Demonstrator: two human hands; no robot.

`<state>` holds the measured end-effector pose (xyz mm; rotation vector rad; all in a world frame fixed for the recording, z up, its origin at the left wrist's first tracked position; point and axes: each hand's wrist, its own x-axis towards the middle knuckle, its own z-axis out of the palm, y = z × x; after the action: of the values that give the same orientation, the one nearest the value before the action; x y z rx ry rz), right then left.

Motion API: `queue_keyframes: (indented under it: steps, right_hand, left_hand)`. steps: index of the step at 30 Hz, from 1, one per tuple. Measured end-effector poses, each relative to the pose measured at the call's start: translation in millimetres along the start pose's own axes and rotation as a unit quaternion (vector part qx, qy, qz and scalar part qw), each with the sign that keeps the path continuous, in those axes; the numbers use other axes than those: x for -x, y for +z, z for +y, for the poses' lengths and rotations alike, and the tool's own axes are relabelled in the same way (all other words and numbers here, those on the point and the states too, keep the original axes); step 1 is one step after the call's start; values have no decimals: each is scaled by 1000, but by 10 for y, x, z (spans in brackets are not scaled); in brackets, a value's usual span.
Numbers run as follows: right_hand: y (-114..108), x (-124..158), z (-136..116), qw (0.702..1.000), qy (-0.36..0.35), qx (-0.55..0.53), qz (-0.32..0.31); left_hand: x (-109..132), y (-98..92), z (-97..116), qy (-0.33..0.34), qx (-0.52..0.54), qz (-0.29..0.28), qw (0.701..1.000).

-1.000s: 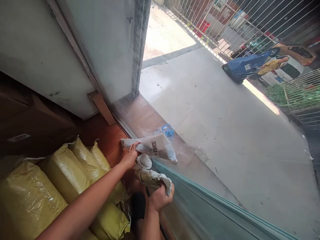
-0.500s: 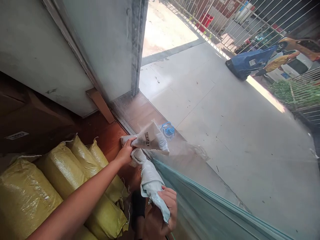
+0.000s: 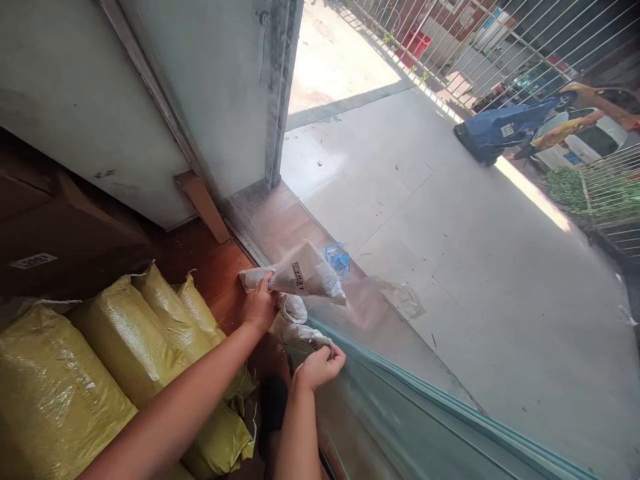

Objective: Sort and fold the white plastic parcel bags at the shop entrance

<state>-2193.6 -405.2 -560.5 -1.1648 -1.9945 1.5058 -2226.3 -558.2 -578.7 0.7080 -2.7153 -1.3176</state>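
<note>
My left hand [image 3: 261, 303] is closed round the narrow part of a whitish printed bag [image 3: 310, 270], whose wide end points right over the door sill. Just below it, my right hand [image 3: 323, 363] pinches the edge of a second white bag [image 3: 300, 333], which is rolled and crumpled and hangs beside the glass panel. The two bags are close together near my left hand. Behind the printed bag lies a blue and clear plastic item [image 3: 337, 259] on the sill.
Full yellow sacks [image 3: 65, 373] stand at the lower left, near a dark cardboard box [image 3: 60, 220]. A glass panel [image 3: 400, 393] runs along the lower right. Clear plastic [image 3: 403, 298] lies on the sill edge. Outside, a person [image 3: 560, 135] is beyond a blue object [image 3: 500, 127].
My right hand has moved up and turned, and the bag in it has changed from hanging long to bunched up. The printed bag has shifted slightly right.
</note>
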Motion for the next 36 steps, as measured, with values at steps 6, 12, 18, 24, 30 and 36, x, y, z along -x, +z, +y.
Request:
queue_keyframes:
  steps: [6,12,18,24,30,36]
  right_hand:
    - [-88,95,-286,995,-93,-23,18]
    - [120,-28,-65,996,20,81,-3]
    - [69,-37,-75,995,-23,94,-17]
    - [18,128,-123,977,-148,149,-42]
    - [-79,283,-207,961,-208,146,-110]
    - [212,46,-58,928,-178,184,-272]
  left_hand:
    - [13,-36,177,16,-84,-25,996]
    - [34,-121,379,2,-196,-56,979]
    - [76,-129,453,1,-236,-70,969]
    - [120,-52,490,-17,-253,-70,965]
    - [90,-61,489,-15,-241,-102,965]
    - [75,-137,479,-10,-218,-168,961]
